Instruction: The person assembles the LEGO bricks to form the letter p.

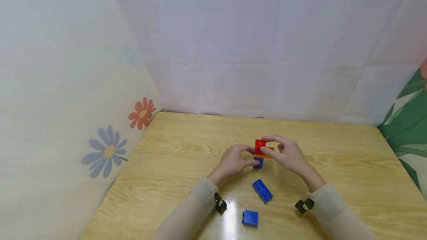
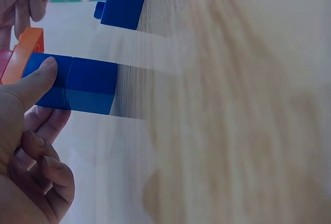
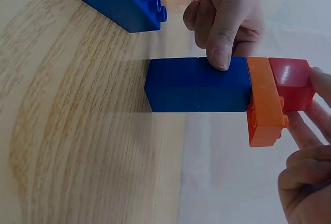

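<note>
Two blue bricks (image 3: pixel 173 87) stand stacked on the table, with a thin orange brick (image 3: pixel 265 94) on top and a red brick (image 3: pixel 292 79) above that. The orange brick juts out past one side of the stack. My left hand (image 1: pixel 233 160) pinches the upper blue brick between thumb and fingers; its thumb (image 2: pixel 41 76) lies along the brick's side. From the right, my right hand (image 1: pixel 289 155) grips the red brick at the top with thumb and fingers. The orange and red bricks show only partly in the left wrist view.
A studded blue brick (image 1: pixel 262 190) lies on the wooden table (image 1: pixel 186 136) in front of the stack. Nearer the front, another blue brick (image 1: pixel 250 218) lies on its side, studs facing left. A pale cloth wall (image 1: pixel 213 84) stands behind the table.
</note>
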The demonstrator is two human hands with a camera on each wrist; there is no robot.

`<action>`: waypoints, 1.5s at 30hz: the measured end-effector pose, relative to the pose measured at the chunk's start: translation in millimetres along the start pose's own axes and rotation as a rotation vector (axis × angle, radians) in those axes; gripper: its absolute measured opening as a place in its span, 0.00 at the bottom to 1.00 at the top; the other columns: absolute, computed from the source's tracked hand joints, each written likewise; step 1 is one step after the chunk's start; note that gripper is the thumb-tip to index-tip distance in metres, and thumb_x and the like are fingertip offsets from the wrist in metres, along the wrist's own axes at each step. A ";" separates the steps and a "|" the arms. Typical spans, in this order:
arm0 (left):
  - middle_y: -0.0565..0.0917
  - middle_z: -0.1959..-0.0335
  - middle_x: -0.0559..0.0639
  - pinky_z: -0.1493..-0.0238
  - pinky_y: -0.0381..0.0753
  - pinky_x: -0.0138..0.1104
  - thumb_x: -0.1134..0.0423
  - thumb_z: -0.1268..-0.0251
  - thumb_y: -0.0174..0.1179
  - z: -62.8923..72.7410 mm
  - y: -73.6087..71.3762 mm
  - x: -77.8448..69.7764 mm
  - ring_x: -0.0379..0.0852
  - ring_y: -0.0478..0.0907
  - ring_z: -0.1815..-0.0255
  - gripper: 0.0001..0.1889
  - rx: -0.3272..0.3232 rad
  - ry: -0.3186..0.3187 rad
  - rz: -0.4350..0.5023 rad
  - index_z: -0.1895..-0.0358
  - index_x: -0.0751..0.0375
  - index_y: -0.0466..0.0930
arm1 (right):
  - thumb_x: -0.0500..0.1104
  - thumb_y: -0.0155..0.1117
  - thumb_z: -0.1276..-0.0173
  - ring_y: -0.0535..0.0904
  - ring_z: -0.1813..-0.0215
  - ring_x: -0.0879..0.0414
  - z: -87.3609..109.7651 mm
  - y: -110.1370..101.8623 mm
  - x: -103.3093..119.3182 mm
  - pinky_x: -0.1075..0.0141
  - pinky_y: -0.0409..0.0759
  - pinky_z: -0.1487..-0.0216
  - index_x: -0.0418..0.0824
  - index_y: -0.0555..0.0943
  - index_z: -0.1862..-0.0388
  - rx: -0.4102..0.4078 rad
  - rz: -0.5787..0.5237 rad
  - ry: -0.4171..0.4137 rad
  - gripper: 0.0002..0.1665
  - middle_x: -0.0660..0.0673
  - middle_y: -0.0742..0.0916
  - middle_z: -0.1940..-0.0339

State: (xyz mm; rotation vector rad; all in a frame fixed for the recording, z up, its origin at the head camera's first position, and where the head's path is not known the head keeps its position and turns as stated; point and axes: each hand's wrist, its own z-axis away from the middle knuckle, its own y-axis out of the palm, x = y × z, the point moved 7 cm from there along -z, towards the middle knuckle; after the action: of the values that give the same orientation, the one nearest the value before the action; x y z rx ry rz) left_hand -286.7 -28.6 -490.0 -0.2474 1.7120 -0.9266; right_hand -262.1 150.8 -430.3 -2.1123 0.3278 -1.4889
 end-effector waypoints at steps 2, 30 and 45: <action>0.87 0.49 0.38 0.37 0.76 0.48 0.45 0.37 0.74 0.3 0.2 0.8 0.43 0.81 0.41 0.23 0.000 -0.006 0.010 0.42 0.50 0.87 | 0.51 0.73 0.29 0.69 0.76 0.58 0.0 -1.2 0.7 0.67 0.69 0.74 0.44 0.85 0.39 -0.008 0.008 -0.007 0.23 0.47 0.89 0.45; 0.86 0.46 0.39 0.70 0.72 0.31 0.49 0.38 0.76 1.8 -10.6 -13.1 0.41 0.75 0.68 0.23 -0.090 0.081 0.131 0.42 0.49 0.86 | 0.40 0.81 0.39 0.55 0.81 0.72 61.2 9.7 50.4 0.72 0.59 0.83 0.45 0.86 0.42 -0.036 0.014 -0.358 0.25 0.52 0.88 0.52; 0.87 0.49 0.40 0.69 0.71 0.31 0.49 0.36 0.75 1.5 -13.6 -14.5 0.52 0.78 0.64 0.20 -0.111 0.126 0.155 0.44 0.52 0.86 | 0.56 0.77 0.35 0.84 0.48 0.59 97.0 63.0 54.1 0.57 0.84 0.49 0.46 0.86 0.44 0.212 0.135 -0.408 0.25 0.54 0.89 0.49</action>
State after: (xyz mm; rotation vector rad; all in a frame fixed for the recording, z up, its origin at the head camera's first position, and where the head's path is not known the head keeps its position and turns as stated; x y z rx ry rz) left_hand -284.1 -29.8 -470.3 -0.1289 1.8737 -0.7477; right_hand -146.2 99.6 -446.1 -2.1114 0.1485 -0.9411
